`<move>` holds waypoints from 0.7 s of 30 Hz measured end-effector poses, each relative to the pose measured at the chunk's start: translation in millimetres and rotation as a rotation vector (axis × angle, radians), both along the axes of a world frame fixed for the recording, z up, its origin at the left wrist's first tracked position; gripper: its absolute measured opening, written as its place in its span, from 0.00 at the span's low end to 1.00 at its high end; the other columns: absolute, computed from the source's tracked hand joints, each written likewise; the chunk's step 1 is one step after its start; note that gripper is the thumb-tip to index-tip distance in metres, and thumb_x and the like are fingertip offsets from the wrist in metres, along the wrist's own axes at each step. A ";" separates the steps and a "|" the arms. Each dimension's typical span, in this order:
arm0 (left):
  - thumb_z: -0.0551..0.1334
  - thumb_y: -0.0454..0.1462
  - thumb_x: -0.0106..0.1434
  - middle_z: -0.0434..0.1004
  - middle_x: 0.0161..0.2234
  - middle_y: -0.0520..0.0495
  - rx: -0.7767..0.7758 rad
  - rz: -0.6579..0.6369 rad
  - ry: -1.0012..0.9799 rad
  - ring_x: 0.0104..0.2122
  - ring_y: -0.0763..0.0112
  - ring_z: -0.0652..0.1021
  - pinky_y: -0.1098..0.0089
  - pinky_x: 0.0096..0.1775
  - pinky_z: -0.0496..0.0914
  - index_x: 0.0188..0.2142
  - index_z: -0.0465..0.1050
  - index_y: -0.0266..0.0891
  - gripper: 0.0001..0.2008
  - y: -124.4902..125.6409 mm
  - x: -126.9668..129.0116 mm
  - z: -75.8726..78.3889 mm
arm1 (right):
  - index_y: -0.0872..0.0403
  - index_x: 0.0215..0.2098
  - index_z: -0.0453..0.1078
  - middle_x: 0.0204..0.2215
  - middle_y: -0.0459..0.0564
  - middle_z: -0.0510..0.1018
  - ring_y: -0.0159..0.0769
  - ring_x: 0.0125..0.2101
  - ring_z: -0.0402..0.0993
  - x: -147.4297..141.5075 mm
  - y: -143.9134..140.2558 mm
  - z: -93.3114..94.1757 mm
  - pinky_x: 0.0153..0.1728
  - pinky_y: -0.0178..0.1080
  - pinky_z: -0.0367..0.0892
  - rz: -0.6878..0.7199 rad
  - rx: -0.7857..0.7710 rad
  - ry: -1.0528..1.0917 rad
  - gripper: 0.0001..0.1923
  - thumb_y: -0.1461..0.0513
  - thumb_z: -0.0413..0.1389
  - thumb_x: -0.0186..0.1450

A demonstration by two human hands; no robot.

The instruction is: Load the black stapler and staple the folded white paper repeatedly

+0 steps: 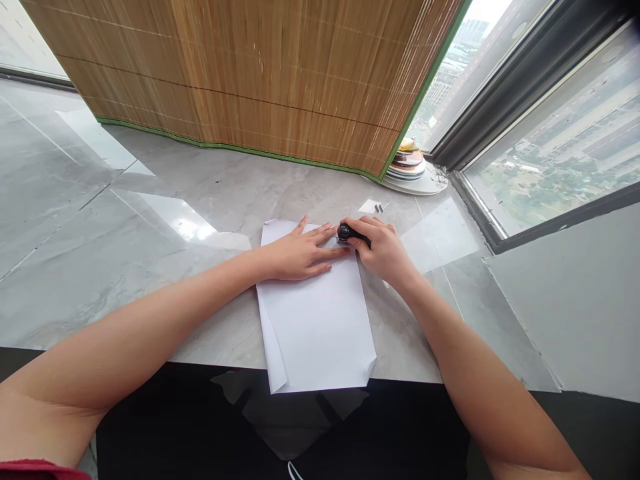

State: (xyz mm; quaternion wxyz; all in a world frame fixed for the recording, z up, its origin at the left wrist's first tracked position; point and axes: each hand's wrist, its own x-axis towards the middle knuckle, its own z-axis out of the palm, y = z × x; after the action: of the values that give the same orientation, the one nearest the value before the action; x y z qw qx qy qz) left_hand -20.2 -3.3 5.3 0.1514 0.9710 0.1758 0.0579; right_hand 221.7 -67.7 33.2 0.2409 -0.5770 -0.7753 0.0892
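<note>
A stack of white paper sheets (317,320) lies on the grey marble surface (100,253), its near end hanging over the front edge. My left hand (300,253) rests flat on the upper part of the paper, fingers spread. My right hand (383,250) grips a small black stapler (347,233) at the paper's top right corner, just beside my left fingertips. Most of the stapler is hidden under my fingers.
A bamboo blind (260,73) with green edging stands along the back. A stack of plates (413,170) sits at the back right by the window (550,147). A small white scrap (371,207) with dark bits lies just beyond my right hand.
</note>
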 end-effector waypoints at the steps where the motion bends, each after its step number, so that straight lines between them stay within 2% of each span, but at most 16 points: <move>1: 0.54 0.48 0.80 0.42 0.82 0.53 -0.005 -0.001 -0.002 0.80 0.46 0.49 0.32 0.75 0.36 0.77 0.58 0.64 0.29 -0.1 0.0 0.4 | 0.46 0.56 0.79 0.45 0.53 0.84 0.51 0.48 0.77 -0.1 0.1 0.2 0.54 0.52 0.66 0.000 -0.002 -0.004 0.18 0.63 0.53 0.73; 8: 0.55 0.47 0.80 0.43 0.82 0.52 -0.030 -0.004 -0.012 0.80 0.45 0.49 0.32 0.75 0.35 0.77 0.58 0.64 0.29 -0.3 0.4 1.6 | 0.45 0.56 0.79 0.43 0.53 0.83 0.51 0.48 0.75 -1.8 0.1 -0.4 0.51 0.52 0.65 -0.009 0.003 -0.045 0.18 0.63 0.53 0.73; 14: 0.54 0.47 0.80 0.41 0.82 0.52 -0.038 -0.014 -0.002 0.80 0.46 0.49 0.31 0.74 0.35 0.77 0.58 0.65 0.29 -1.0 -0.4 5.2 | 0.45 0.56 0.78 0.43 0.53 0.82 0.51 0.46 0.72 -4.4 -0.8 -0.7 0.48 0.52 0.60 -0.031 -0.003 -0.208 0.18 0.65 0.51 0.73; 21: 0.54 0.46 0.80 0.40 0.82 0.50 -0.026 -0.022 -0.004 0.80 0.45 0.49 0.32 0.75 0.35 0.78 0.59 0.62 0.29 0.4 -1.8 3.9 | 0.46 0.55 0.76 0.44 0.57 0.82 0.52 0.45 0.69 -12.0 -4.1 -6.8 0.48 0.52 0.58 -0.005 0.097 -0.340 0.19 0.67 0.49 0.74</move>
State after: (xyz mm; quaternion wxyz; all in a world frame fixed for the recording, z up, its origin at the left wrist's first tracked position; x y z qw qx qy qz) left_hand -22.0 -2.9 9.2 0.1648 0.9707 0.1657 0.0562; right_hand 209.7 -71.8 26.4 0.1342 -0.5732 -0.8070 -0.0477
